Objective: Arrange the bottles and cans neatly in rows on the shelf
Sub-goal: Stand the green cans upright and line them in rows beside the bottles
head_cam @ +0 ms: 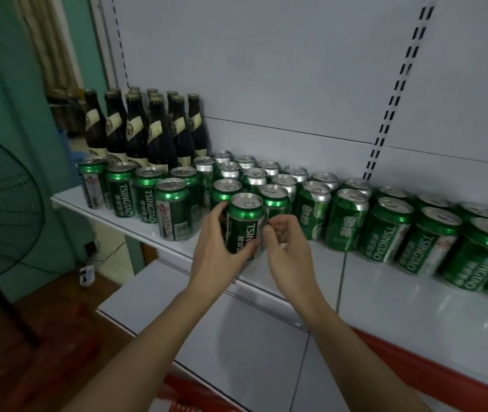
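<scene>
A pale grey metal back panel (266, 63) with slotted black uprights (397, 93) is filling most of the view. At the left, a teal painted wall (4, 69) is standing behind a black wire-guarded floor fan (1, 203), while a beige curtain (46, 40) is hanging beyond. Dim light is falling on the reddish-brown wooden floor (58, 337).
</scene>
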